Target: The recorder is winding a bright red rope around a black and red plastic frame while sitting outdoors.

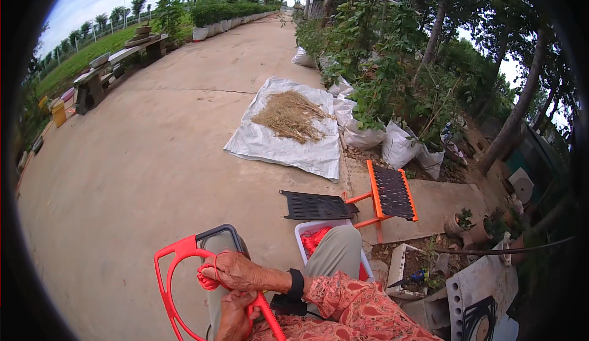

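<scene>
Over my left knee rests a curved red frame (164, 279) with a black section (218, 230) at its top and a ribbed red bar (270, 319) at its lower right. My right hand (242, 270), with a black band on the wrist, is closed around a small bundle of red cord (210, 279). Below it, my left hand (233, 318) is closed on the frame beside the ribbed bar; its fingers are partly hidden. Past my right knee, a white plastic tub (300, 233) holds bright red material.
An orange folding stool (375, 197) with a black woven seat stands beyond the tub, next to a black slotted panel (316, 206). Farther off, dried plants (291, 117) lie on a white sheet (257, 141). White planting sacks (399, 148) line the right; a stone bench (132, 49) stands left.
</scene>
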`<state>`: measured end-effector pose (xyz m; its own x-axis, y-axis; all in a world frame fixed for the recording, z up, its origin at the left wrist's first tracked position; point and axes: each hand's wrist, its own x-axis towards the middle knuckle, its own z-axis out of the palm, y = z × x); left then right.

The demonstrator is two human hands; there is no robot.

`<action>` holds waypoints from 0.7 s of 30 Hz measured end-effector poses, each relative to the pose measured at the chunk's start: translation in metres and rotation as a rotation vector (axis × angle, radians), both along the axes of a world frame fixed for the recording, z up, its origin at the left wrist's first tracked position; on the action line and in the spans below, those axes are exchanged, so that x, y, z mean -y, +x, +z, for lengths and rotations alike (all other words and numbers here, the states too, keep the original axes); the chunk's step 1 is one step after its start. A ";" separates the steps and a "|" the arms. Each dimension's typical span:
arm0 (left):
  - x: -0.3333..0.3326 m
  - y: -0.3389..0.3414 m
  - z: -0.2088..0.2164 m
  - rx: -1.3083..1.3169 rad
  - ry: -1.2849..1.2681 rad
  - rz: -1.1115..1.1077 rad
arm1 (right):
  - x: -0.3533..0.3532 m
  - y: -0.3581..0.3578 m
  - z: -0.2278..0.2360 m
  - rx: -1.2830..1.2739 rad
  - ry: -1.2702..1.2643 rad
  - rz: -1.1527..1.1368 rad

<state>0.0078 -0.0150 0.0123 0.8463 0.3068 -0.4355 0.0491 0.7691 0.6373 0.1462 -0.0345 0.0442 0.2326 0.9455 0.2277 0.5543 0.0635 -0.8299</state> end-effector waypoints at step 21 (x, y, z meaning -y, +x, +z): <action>0.010 0.005 0.003 -0.018 0.105 0.013 | 0.013 -0.011 0.027 -0.178 0.145 -0.036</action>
<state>0.0127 -0.0245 0.0156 0.8343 0.3621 -0.4157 0.0520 0.6990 0.7133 0.1354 -0.0477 0.0713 0.3143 0.8961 0.3134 0.4042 0.1724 -0.8983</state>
